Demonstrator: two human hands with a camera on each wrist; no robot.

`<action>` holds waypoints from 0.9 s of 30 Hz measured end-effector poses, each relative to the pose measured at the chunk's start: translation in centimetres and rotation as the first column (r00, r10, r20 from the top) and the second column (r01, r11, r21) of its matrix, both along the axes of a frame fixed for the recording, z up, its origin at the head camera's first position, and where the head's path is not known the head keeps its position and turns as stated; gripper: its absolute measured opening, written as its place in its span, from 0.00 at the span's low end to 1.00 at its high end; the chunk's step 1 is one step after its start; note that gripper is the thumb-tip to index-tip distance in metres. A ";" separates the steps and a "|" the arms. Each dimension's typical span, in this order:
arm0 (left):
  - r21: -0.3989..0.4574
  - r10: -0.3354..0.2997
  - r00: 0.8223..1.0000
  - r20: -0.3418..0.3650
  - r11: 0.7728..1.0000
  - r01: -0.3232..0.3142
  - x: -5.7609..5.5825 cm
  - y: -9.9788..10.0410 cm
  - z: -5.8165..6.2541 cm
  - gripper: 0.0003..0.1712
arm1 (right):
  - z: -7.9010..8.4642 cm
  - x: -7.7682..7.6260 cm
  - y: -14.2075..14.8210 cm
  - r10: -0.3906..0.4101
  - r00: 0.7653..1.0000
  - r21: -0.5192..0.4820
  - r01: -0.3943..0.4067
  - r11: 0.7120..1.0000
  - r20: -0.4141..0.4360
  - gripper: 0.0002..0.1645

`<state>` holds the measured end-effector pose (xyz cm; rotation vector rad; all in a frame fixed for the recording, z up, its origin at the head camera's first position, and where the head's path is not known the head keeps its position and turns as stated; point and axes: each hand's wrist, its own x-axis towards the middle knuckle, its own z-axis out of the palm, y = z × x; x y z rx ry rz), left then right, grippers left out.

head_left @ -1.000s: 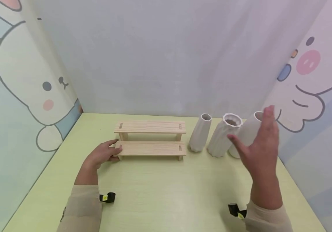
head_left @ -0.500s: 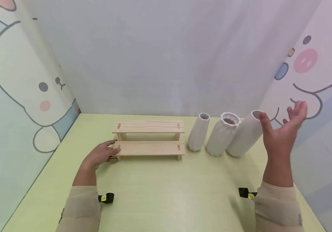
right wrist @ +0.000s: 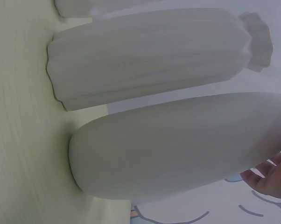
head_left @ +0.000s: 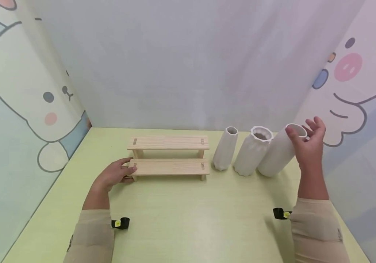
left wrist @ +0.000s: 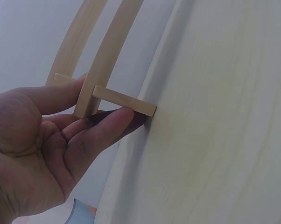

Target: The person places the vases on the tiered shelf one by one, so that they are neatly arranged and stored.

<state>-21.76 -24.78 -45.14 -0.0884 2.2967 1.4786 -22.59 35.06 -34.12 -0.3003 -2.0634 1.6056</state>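
My left hand [head_left: 117,174] grips the left end of the lower board of a two-tier wooden stand [head_left: 168,167]. Its thumb lies on top, with fingers beneath and behind the end, as the left wrist view also shows around the stand's leg [left wrist: 126,100]. My right hand [head_left: 309,149] is at the mouth of the smooth white vase [head_left: 275,155], the rightmost of three. The thumb lies in front of the rim and the fingers reach the far right side. In the right wrist view the fingers [right wrist: 266,179] are beside its upper body; firm contact cannot be told.
To the left of the smooth vase stand a ribbed vase with a wavy rim [head_left: 250,155] and a narrower faceted vase [head_left: 225,151]. All are on the pale yellow-green table [head_left: 188,219]. A grey-white back wall [head_left: 188,73] and cartoon-printed side walls enclose it.
My right hand first swung right, away from the smooth vase, then came back left with its fingers around the mouth. The left hand, the stand and the vases have stayed in place.
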 end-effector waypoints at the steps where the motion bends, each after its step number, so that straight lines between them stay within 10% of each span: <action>1: 0.004 0.002 1.000 0.000 1.000 -0.002 0.0 0.0 0.1 0.45 | -0.1 -0.1 0.0 0.010 1.000 -0.008 -0.010 1.000 0.009 0.53; 13: -0.008 -0.012 1.000 -0.005 1.000 0.011 0.0 -0.1 0.2 0.43 | -1.0 -1.0 0.2 -0.002 0.996 -0.009 0.003 1.000 0.084 0.53; 27: 0.000 0.003 1.000 0.000 1.000 -0.003 -0.1 -0.1 0.1 0.41 | -2.4 -1.4 -0.3 -0.120 0.991 0.018 0.119 0.993 0.052 0.30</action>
